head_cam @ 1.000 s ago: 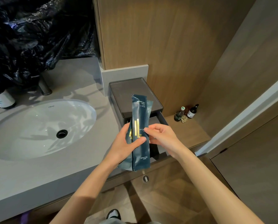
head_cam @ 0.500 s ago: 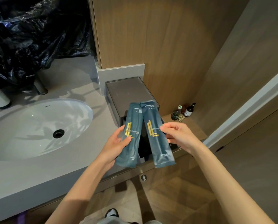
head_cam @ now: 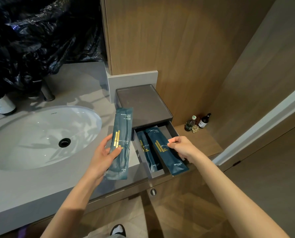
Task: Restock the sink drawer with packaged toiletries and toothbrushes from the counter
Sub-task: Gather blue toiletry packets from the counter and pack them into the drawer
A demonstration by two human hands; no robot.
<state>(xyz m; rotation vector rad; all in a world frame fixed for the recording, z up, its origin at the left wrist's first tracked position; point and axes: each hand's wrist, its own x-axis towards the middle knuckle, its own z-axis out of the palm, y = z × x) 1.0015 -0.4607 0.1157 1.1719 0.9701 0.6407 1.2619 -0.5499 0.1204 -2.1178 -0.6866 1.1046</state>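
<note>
A dark grey drawer box (head_cam: 143, 102) stands on the counter right of the sink, its drawer (head_cam: 156, 174) pulled out toward me. One teal dental kit packet (head_cam: 147, 150) lies inside along the drawer's left side. My right hand (head_cam: 181, 148) pinches a second teal dental kit packet (head_cam: 165, 152) by its right edge, over the drawer, its lower end past the drawer front. My left hand (head_cam: 103, 155) holds a teal comb packet (head_cam: 121, 145) upright above the counter, left of the drawer.
The white oval sink (head_cam: 36, 136) fills the counter's left. A faucet base (head_cam: 48, 93), a labelled bottle (head_cam: 3, 104) and black plastic sheeting (head_cam: 31, 36) sit behind it. Two small bottles (head_cam: 197, 122) stand on a low wooden ledge at right. Wood panels rise behind.
The two packets, held together a second ago, have been parted. My right hand moved its packet down over the open drawer; my left hand shifted the comb packet to the left.
</note>
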